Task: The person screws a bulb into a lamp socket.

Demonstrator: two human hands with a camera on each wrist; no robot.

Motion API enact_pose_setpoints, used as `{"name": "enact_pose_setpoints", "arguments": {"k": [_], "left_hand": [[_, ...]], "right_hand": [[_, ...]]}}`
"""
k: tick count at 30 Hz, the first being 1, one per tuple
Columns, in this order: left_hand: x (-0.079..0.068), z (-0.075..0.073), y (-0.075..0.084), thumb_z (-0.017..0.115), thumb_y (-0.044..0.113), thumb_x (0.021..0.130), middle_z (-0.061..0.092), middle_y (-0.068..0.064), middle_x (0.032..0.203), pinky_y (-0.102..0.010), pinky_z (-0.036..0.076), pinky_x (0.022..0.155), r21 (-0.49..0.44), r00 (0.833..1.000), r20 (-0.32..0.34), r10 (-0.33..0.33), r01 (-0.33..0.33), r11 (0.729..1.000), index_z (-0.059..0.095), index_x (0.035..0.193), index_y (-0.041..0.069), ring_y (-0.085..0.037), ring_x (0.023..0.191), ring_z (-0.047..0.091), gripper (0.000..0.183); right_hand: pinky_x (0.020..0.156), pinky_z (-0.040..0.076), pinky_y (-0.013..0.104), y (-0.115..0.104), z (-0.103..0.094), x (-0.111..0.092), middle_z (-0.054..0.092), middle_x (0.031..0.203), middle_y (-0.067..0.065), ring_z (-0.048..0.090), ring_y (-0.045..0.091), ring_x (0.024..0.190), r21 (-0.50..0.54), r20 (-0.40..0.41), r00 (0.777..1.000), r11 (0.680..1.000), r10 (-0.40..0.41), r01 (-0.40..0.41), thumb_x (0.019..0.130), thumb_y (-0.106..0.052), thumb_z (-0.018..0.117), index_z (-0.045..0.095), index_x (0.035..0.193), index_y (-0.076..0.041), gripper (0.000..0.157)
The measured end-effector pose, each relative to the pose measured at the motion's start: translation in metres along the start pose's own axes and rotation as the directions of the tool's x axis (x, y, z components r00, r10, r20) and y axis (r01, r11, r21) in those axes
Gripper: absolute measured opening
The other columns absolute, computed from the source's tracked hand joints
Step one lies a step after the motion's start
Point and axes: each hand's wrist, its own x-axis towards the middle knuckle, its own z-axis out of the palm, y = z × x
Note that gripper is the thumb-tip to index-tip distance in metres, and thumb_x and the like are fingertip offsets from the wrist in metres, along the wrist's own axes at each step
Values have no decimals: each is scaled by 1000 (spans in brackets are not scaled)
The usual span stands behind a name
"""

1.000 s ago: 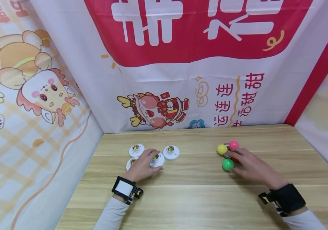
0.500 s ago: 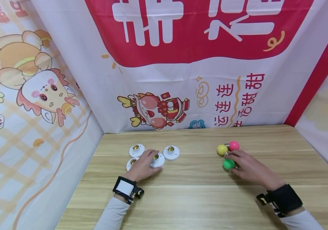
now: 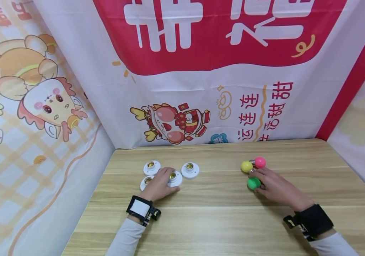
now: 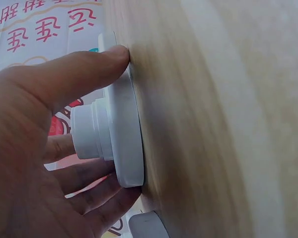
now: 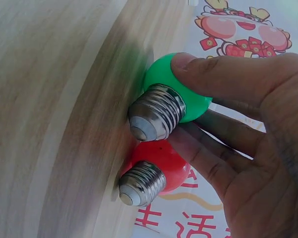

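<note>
In the head view my left hand grips a white round lamp socket lying on the table. Its thumb and fingers sit on opposite edges of the base, as the left wrist view shows. At the right, my right hand holds a green light bulb between thumb and fingers. The bulb's metal screw base shows in the right wrist view. Close beside it lies a red light bulb, which the hand hides in the head view.
Three more white lamp sockets surround the left hand: one behind, one partly covered, one to the right. A yellow bulb and a pink bulb lie beyond the right hand. Printed cloth walls border the wooden table.
My right fingers have shifted slightly around the green bulb, and the red bulb has gone out of sight behind the hand. My left hand stays on its socket.
</note>
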Motion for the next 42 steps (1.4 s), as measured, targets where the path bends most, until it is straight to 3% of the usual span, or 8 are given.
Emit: {"name": "enact_pose_setpoints", "arguments": {"k": [6, 10, 22, 42], "left_hand": [[0, 0, 0, 74, 49, 79, 48, -11, 138, -43, 38, 108, -20, 1000, 15, -25, 25, 999, 46, 138, 7, -25, 128, 39, 78], [0, 0, 0, 74, 48, 80, 50, -10, 134, -42, 39, 107, -23, 1000, 16, -24, 24, 999, 47, 136, 6, -24, 125, 42, 75], [1, 1, 1, 74, 49, 80, 52, -8, 129, -40, 42, 105, 15, 1000, 0, 14, -14, 1000, 50, 133, 6, -22, 120, 45, 72], [-1, 3, 7, 75, 50, 76, 50, -5, 129, -40, 43, 103, 23, 999, -27, 46, -45, 999, 51, 131, 10, -21, 118, 45, 71]], "right_hand": [[90, 52, 49, -3, 0, 2, 59, 122, 15, 55, 28, 111, 9, 35, 999, 999, 31, -31, 74, -11, 81, 61, 120, -6, 50], [95, 49, 52, -3, -1, 2, 58, 129, 18, 51, 32, 118, 21, 62, 997, 999, 37, -38, 77, -13, 79, 60, 125, -6, 53], [98, 46, 54, -4, -2, 2, 56, 132, 17, 47, 35, 124, -4, 77, 997, 1000, 30, -30, 78, -15, 79, 63, 125, -8, 51], [95, 50, 48, -8, -6, 4, 54, 126, 11, 51, 27, 117, -7, 11, 1000, 1000, -2, 2, 75, -16, 82, 64, 123, -9, 53]]}}
